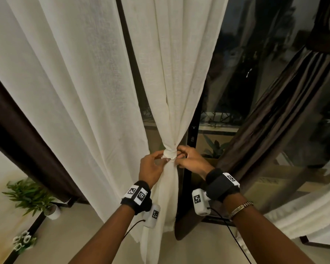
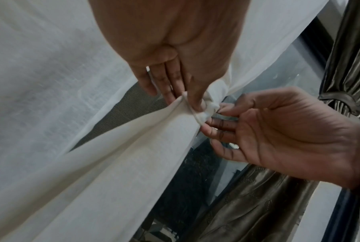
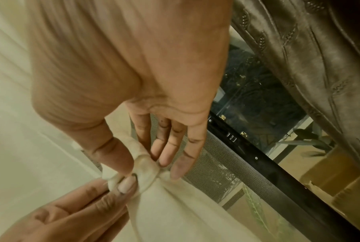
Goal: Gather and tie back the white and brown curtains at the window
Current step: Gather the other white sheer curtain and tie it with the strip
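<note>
The middle white curtain point(image 1: 171, 92) is gathered into a narrow waist with a white knot point(image 1: 170, 154) around it. My left hand point(image 1: 163, 157) pinches the knot from the left, and my right hand point(image 1: 179, 155) pinches it from the right. In the left wrist view the left hand point(image 2: 187, 101) has thumb and fingers on the knot point(image 2: 206, 113), with the right hand point(image 2: 212, 119) opposite. In the right wrist view the right hand point(image 3: 152, 165) squeezes the knot point(image 3: 145, 170). The brown curtain point(image 1: 274, 121) on the right hangs tied by a brown band point(image 1: 324, 42).
A second white curtain point(image 1: 65, 92) hangs loose on the left, beside a brown curtain point(image 1: 17, 134). A black window frame point(image 1: 191, 141) stands just behind the knot. Potted plants point(image 1: 31, 195) sit on the floor at left, and a cardboard box point(image 1: 271, 181) at right.
</note>
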